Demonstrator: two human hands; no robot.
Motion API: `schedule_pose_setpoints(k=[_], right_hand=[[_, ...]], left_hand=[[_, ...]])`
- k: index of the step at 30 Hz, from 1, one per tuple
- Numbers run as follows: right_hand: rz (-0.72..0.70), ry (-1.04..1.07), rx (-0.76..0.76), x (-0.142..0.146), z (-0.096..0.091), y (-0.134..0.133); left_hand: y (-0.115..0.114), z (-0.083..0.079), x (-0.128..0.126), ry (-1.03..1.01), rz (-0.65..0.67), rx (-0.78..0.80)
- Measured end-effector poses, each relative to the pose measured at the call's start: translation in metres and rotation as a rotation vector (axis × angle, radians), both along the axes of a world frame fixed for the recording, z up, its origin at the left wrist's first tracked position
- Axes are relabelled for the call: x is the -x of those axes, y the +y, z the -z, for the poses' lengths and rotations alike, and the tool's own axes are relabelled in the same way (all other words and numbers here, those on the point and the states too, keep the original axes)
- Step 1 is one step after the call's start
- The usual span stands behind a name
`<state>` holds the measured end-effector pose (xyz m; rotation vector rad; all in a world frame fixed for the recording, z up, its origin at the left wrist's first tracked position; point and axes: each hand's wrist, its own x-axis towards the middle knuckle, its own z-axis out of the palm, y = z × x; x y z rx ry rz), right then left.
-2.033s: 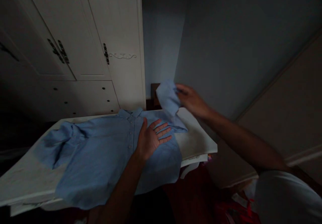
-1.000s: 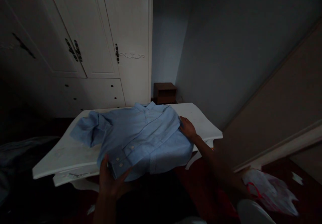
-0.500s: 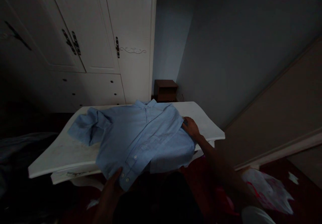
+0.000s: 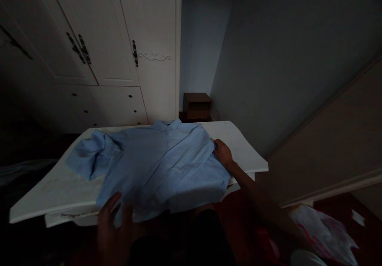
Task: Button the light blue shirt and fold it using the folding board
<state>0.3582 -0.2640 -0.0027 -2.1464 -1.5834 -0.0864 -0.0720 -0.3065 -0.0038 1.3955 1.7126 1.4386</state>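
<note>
A light blue button-up shirt (image 4: 140, 154) lies spread across a white table (image 4: 44, 190), its collar at the far edge. One sleeve is bunched at the left, and the lower hem hangs over the near edge. At the hem's left corner is my left hand (image 4: 112, 226), slightly blurred, its fingers and thumb apart. My right hand (image 4: 223, 153) is closed on the shirt's right side, by the sleeve. Its fingertips are partly hidden in the fabric.
Behind the table stands a white wardrobe (image 4: 155, 27) with dark handles and drawers. A small brown cabinet (image 4: 197, 98) sits in the far corner. Grey wall (image 4: 283, 59) rises on the right. A plastic bag (image 4: 324, 232) lies on the dark red floor at lower right.
My left hand has let go of the shirt's front edge by the buttons and moved left, its fingers spreading. The front edge has dropped down. My right hand keeps its hold.
</note>
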Motion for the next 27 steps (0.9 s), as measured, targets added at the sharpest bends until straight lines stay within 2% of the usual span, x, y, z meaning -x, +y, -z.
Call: schedule_pose_setpoints(k=[1,3,5,7,9,11,13,15,19,23,27], right_hand=[[-0.017,0.005,-0.016,-0.001,0.001,0.0],[-0.055,-0.01,-0.045,-0.002,0.003,0.0],[-0.1,-0.044,-0.06,-0.003,0.003,0.001],[-0.137,-0.071,-0.062,-0.003,0.003,0.001],[-0.147,-0.084,-0.052,-0.001,0.001,0.002],[-0.133,-0.095,-0.031,0.002,-0.002,0.002],[-0.106,-0.119,0.02,0.004,-0.005,0.001],[-0.078,-0.149,0.099,0.005,-0.009,-0.001],[-0.043,-0.186,0.204,0.003,-0.013,-0.003],[-0.04,-0.173,0.217,0.002,-0.014,-0.001],[-0.057,-0.179,0.206,0.0,-0.012,-0.001]], left_hand=[[0.006,-0.014,-0.017,0.005,0.033,-0.021],[0.027,-0.043,-0.06,-0.021,0.275,-0.059],[0.059,-0.068,-0.111,-0.096,0.465,-0.12],[0.098,-0.084,-0.166,-0.085,0.599,-0.147],[0.138,-0.091,-0.22,0.068,0.667,-0.13],[0.175,-0.091,-0.267,0.367,0.743,-0.005],[0.205,-0.087,-0.305,0.46,0.774,0.05],[0.229,-0.081,-0.331,0.53,0.777,0.091],[0.261,-0.065,-0.359,0.644,0.781,0.177],[0.284,-0.048,-0.377,0.736,0.845,0.248],[0.304,-0.034,-0.389,0.761,0.947,0.241]])
